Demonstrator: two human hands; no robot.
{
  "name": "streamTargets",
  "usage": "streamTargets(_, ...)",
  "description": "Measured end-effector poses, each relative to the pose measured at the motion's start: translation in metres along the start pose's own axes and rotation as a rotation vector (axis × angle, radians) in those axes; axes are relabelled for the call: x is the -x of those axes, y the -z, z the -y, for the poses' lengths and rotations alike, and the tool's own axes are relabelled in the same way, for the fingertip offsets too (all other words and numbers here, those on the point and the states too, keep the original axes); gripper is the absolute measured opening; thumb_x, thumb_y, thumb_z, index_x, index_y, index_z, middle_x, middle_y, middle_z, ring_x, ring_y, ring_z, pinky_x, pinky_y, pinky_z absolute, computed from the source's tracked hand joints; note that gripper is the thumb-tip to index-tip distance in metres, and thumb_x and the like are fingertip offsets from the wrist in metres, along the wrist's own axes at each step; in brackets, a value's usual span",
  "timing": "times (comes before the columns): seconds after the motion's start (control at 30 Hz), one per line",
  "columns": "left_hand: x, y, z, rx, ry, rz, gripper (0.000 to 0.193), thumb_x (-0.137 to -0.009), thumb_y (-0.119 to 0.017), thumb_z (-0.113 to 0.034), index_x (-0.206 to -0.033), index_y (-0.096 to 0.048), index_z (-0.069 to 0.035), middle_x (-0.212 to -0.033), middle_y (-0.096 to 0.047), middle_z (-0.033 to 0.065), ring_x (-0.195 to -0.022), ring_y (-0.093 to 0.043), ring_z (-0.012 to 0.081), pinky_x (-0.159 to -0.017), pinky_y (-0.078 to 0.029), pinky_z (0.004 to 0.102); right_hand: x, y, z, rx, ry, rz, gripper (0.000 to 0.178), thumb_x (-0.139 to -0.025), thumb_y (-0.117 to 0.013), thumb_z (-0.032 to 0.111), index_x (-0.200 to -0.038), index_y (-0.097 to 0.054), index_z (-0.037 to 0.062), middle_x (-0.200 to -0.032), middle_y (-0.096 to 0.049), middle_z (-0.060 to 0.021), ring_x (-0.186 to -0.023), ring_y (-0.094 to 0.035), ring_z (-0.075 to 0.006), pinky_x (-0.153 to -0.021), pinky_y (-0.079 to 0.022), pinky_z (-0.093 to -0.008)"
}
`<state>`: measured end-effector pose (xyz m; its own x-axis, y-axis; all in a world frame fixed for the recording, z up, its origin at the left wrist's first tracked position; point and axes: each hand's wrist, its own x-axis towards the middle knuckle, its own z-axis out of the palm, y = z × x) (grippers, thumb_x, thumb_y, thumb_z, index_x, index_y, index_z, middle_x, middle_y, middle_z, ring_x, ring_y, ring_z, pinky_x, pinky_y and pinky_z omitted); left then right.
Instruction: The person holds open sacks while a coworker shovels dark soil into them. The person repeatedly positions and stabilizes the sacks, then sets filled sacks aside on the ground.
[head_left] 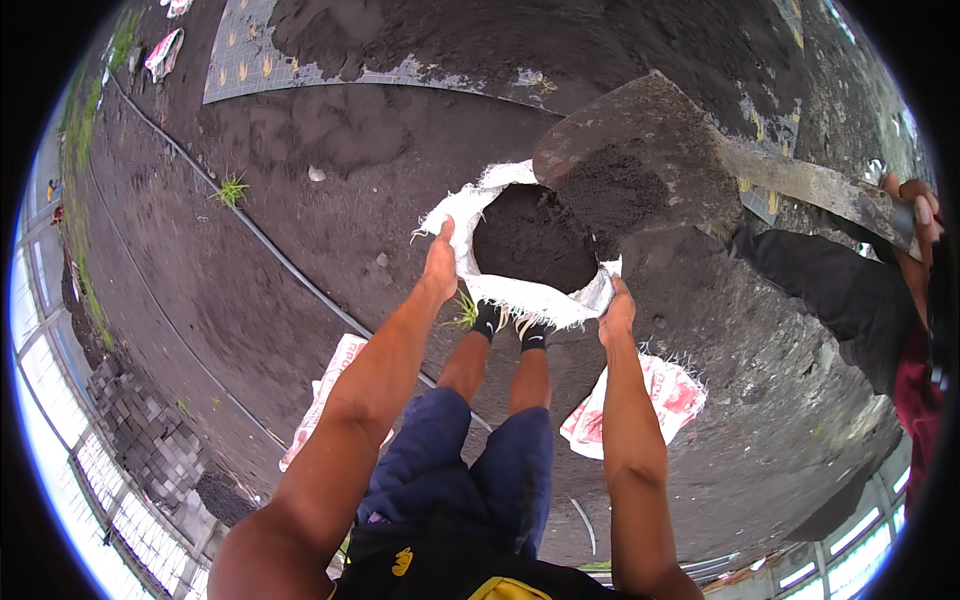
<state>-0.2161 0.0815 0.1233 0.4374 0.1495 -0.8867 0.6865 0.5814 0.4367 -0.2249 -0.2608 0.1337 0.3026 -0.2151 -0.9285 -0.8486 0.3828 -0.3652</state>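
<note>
Gripping opposite sides of a white sack [525, 292], the two bare hands hold its mouth wide. The left hand [441, 262] pinches the rim on the left, thumb lying along the cloth, and the right hand [618, 308] is closed on the lower right edge. The sack stands upright on the ground just in front of the person's feet, its frayed edge spread in a rough ring, with dark soil [530, 240] inside.

Over the far right part of the opening hangs a shovel [640, 140], its broad blade carrying more dark soil. Its handle runs to the right, where a co-worker's hand [925, 215] grasps it; a dark trouser leg [820, 285] shows below.

Beyond the sack, a patterned sheet [245, 75] lies under a spread of soil. A grey pipe [285, 262] crosses the ground on the left, passing beside a tuft of grass [232, 189]. Red-and-white bags lie near the forearms, one on the left [322, 390] and one on the right [672, 392]. Paving blocks [150, 430] are piled at the far left.
</note>
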Motion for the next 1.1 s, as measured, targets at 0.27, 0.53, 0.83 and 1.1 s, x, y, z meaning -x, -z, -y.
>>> streamTargets(0.27,0.006,-0.007,-0.007,-0.142,-0.005,-0.01,0.087,-0.104,-0.045,-0.056,-0.162,-0.015,0.001,-0.171,-0.015,0.0143,-0.158,-0.012,0.0282,-0.127,-0.009,0.0428,-0.053,-0.044,0.065,0.407,-0.053,-0.081,0.057,-0.097,-0.066,0.045,-0.131,-0.059,-0.0013,-0.128,-0.064,-0.012,-0.112,-0.061,-0.0251,-0.096,-0.046,-0.0466)
streamTargets(0.53,0.01,-0.012,-0.004,-0.196,0.044,-0.195,0.091,-0.099,-0.05,-0.062,-0.156,-0.03,0.007,-0.165,-0.026,0.0241,-0.154,-0.021,0.0365,-0.124,-0.019,0.0513,-0.004,-0.032,0.054,1.253,1.107,-0.007,0.025,-0.083,-0.07,-0.002,-0.107,-0.068,0.0001,-0.104,-0.06,-0.0135,-0.095,-0.062,-0.0328,-0.089,-0.05,-0.0435)
streamTargets(0.83,0.038,-0.058,-0.023,-0.573,-0.006,-0.612,0.07,-0.095,-0.058,-0.058,-0.122,-0.065,0.007,-0.119,-0.068,0.0294,-0.115,-0.064,0.0441,-0.101,-0.048,0.0491,-0.038,-0.055,0.082,0.789,0.391,-0.024,0.047,-0.089,-0.074,0.012,-0.127,-0.053,-0.0068,-0.117,-0.063,-0.0172,-0.104,-0.061,-0.0271,-0.092,-0.047,-0.038)
streamTargets(1.1,0.052,-0.003,-0.013,-0.796,-0.036,-0.141,0.062,-0.086,-0.07,-0.049,-0.116,-0.07,0.005,-0.116,-0.071,0.0257,-0.113,-0.067,0.0394,-0.099,-0.051,0.0467,0.006,-0.07,0.049,0.564,0.239,-0.043,0.066,-0.088,-0.064,0.021,-0.144,-0.047,-0.0092,-0.149,-0.049,-0.0213,-0.135,-0.05,-0.0345,-0.113,-0.038,-0.0443)
